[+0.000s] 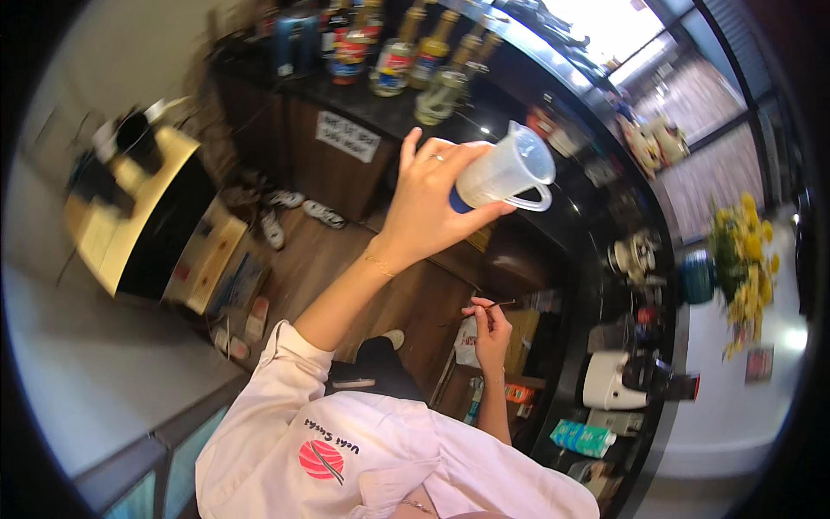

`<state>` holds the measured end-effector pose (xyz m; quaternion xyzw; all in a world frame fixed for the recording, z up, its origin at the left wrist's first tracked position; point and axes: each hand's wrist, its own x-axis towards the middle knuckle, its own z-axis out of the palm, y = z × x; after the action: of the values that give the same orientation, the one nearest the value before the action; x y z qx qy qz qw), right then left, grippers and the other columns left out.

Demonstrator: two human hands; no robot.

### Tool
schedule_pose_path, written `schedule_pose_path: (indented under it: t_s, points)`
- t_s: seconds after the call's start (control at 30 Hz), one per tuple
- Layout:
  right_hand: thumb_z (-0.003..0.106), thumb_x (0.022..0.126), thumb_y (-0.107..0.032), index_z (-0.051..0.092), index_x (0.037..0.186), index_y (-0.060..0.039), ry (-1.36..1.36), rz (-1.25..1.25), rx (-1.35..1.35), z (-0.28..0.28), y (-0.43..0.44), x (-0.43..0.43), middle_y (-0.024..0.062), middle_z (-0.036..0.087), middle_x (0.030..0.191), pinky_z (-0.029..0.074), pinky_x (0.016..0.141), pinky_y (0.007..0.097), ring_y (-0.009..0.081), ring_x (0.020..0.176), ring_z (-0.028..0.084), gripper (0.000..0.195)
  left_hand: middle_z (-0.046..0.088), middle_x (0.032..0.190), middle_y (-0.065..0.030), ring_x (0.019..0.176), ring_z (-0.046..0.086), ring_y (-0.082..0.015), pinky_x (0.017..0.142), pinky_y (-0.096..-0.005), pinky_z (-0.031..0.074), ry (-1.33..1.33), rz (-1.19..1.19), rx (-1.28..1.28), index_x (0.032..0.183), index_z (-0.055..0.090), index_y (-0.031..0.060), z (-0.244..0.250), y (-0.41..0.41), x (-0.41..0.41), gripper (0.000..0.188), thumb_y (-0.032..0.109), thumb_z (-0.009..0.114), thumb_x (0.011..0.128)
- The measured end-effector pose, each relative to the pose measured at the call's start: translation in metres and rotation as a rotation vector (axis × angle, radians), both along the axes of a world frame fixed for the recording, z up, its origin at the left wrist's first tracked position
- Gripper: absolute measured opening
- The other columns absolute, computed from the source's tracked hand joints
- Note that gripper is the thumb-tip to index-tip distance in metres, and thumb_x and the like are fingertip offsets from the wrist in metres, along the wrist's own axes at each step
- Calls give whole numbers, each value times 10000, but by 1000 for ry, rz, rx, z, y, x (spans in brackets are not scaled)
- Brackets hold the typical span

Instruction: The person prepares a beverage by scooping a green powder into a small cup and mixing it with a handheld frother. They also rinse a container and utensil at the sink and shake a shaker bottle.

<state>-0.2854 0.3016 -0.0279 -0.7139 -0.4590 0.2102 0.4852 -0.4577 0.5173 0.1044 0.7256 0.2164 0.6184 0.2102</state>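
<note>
My left hand (431,194) is raised near the dark counter and grips a translucent plastic measuring cup (496,168) with a spout and a loop handle. The cup is tilted, its mouth facing the upper right, and it looks empty. Something blue (460,201) shows at its base beside my palm; I cannot tell whether it belongs to the cup. Lower down, my right hand (491,331) pinches a thin dark stick-like utensil (496,305) between thumb and fingers. What kind of utensil it is cannot be made out.
Syrup bottles with pourers (392,68) stand on the dark counter (583,279). Along it sit a white appliance (613,379) and a green carton (580,438). A yellow-topped cabinet (152,188) stands left. Shoes (321,213) lie on the wooden floor (311,272).
</note>
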Motion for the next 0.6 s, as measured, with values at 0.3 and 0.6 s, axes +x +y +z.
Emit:
schedule_pose_path:
  t_s: [0.3,0.6]
  points:
    - [532,1015,-155,653,1087,7,79,-286,94,-4,-6,129,80,710,792,513,711,277,148,799,699,214,678,997,-129,969,645,-303,896,-367,465,153,-351,-95,1059,627,10,-32,17,194,499,226,868,681]
    - [532,1007,-131,652,1091,4,-155,-493,38,22,0,267,66,600,825,472,586,262,100,663,627,200,665,1008,-134,930,651,-267,850,-356,493,303,-730,-334,1062,605,-11,-129,25,357,496,164,875,686]
